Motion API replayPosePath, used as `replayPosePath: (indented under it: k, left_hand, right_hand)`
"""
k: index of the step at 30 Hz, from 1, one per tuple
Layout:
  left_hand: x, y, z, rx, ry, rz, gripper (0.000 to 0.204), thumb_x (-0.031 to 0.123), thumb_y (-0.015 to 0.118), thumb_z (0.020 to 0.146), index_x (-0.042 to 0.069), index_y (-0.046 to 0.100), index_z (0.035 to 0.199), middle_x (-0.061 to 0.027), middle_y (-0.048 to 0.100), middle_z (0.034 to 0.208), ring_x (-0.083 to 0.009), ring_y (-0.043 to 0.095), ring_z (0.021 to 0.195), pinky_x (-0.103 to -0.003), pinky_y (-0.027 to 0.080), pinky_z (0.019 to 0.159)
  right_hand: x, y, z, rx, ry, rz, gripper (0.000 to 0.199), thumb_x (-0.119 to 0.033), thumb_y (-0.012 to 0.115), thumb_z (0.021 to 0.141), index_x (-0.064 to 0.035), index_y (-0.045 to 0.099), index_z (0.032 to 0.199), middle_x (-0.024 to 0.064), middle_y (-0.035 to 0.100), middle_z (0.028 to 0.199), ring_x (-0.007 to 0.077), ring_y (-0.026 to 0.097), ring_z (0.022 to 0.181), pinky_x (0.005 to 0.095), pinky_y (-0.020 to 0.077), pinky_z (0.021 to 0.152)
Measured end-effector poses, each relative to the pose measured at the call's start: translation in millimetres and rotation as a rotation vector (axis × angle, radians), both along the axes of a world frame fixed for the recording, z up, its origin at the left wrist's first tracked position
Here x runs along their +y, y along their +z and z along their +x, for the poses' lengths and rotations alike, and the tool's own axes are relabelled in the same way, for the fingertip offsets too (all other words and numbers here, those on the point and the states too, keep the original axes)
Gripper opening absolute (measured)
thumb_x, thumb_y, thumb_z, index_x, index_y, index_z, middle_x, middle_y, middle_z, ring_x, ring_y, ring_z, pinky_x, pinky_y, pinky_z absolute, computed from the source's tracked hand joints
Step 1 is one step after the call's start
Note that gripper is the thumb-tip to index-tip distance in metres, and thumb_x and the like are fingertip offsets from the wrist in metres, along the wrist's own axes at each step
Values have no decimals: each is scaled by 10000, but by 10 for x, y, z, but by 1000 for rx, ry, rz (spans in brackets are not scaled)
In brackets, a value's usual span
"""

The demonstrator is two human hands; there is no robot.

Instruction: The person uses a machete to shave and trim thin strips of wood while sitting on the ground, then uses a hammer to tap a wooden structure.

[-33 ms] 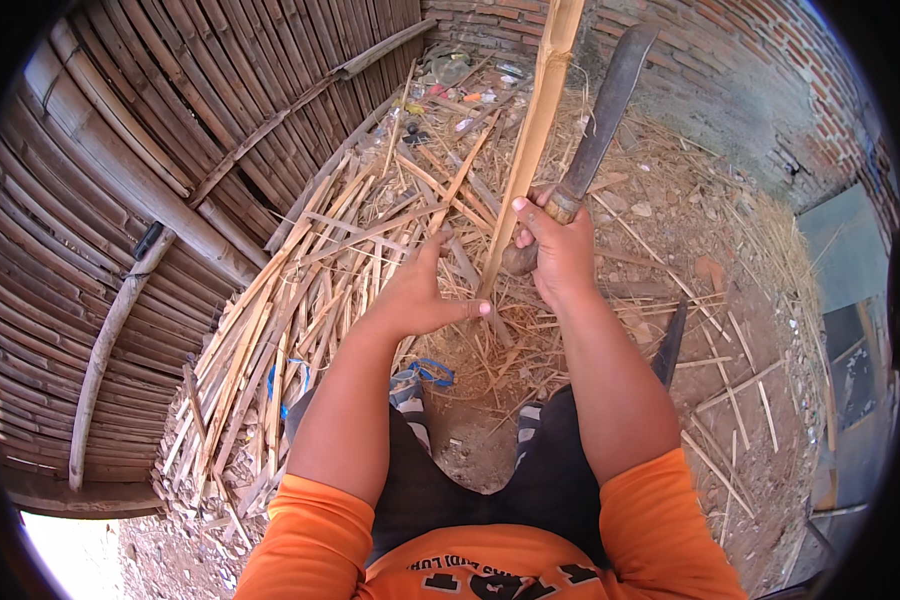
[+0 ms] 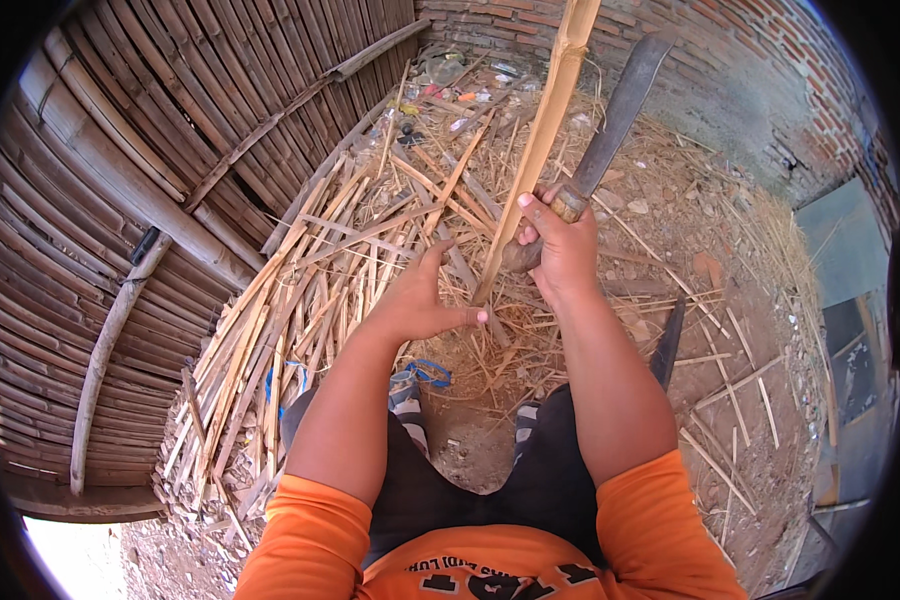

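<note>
In front of our knees, above the dirt ground (image 2: pixel 730 330), we have a long bamboo strip (image 2: pixel 540 150) standing nearly upright, its lower end down between our two hands and its top running out of the upper edge of the view. Our right hand (image 2: pixel 560 250) is closed tight around the wooden handle of a big knife (image 2: pixel 615 120), whose dark blade points up and away, just to the right of the strip. Our left hand (image 2: pixel 415 300) is open, fingers spread and the thumb stretched toward the foot of the strip, touching it there; it has hold of nothing. A heap of split bamboo (image 2: pixel 310 290) lies to our left and ahead, against a wall of bamboo slats (image 2: pixel 120 170). A brick wall (image 2: pixel 750 60) stands beyond. A blue cord (image 2: pixel 430 375) lies by our left knee, and a second dark blade (image 2: pixel 668 345) rests on the ground just right of our right forearm.
</note>
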State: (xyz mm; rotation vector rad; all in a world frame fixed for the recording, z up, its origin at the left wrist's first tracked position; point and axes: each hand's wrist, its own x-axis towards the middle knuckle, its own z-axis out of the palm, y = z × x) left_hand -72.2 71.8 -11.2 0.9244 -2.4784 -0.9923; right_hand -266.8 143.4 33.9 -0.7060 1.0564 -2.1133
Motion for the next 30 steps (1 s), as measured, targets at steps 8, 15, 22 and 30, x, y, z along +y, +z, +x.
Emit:
replayPosePath:
  k: [8, 15, 22, 30]
  left_hand:
    - [160, -532, -391, 116, -94, 88, 604, 417, 771, 874, 9, 588, 1281, -227, 669, 982, -335, 667, 886, -412, 523, 792]
    - [189, -416, -528, 52, -44, 63, 381, 363, 650, 987, -4, 657, 1088, -134, 574, 732, -230, 558, 692, -396, 464, 661]
    - [251, 171, -554, -74, 35, -194, 423, 392, 615, 999, -15, 596, 886, -225, 582, 713, -416, 571, 672, -476, 461, 653]
    - [313, 761, -124, -185, 173, -114, 465, 443, 574, 1022, -10, 601, 923, -114, 534, 680, -234, 515, 657, -424, 432, 629]
  right_hand:
    - [420, 185, -605, -273, -42, -199, 261, -6, 738, 878, -118, 503, 898, 20, 586, 812, 113, 525, 632, 306, 460, 602]
    - [619, 66, -1097, -434, 33, -259, 228, -46, 740, 899, -116, 527, 939, 6, 568, 832, 107, 512, 650, 301, 458, 607]
    - [826, -96, -1592, -216, -379, 78, 404, -195, 780, 905, -53, 487, 1144, 42, 587, 881, 125, 533, 621, 287, 472, 548]
    - [987, -84, -1639, 11, -567, 215, 371, -253, 717, 960, 3, 493, 1107, 50, 565, 743, 117, 544, 589, 257, 422, 488]
